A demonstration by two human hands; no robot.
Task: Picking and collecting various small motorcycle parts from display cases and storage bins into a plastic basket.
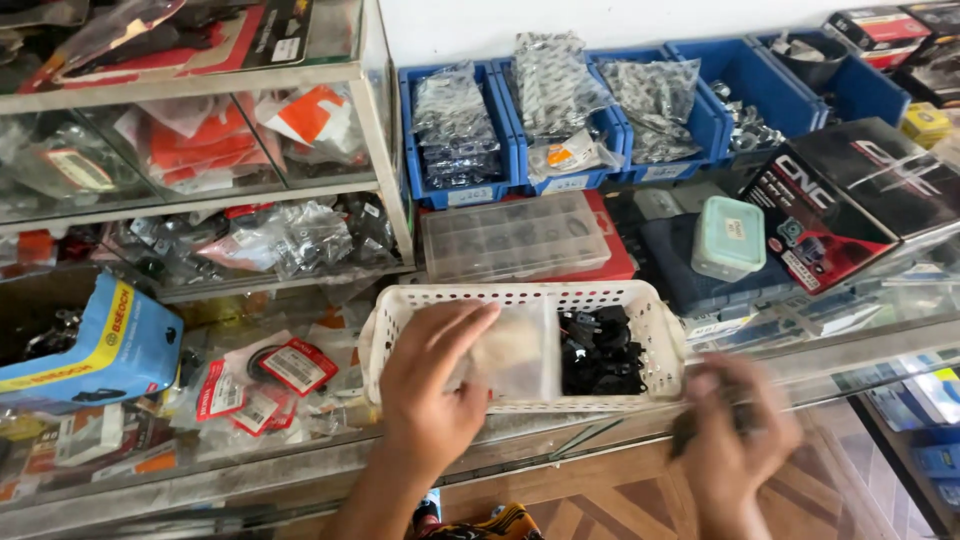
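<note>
Seemingly left hand (pixel 432 385) reaches into white basket (pixel 640 300).

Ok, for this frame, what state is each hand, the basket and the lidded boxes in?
Left hand: inside the white slotted plastic basket, touching a pale bag.
Right hand: blurred, closed around something dark.
Basket: open, black parts in its right compartment.
Clear flat plastic organiser box: lid shut.
Mint green small box: lid on.

Your white perforated basket (pixel 640 300) sits flat on the glass bench, split in two: its left compartment holds pale packets (pixel 515 352), while the right holds a heap of small black parts (pixel 598 350).
</note>
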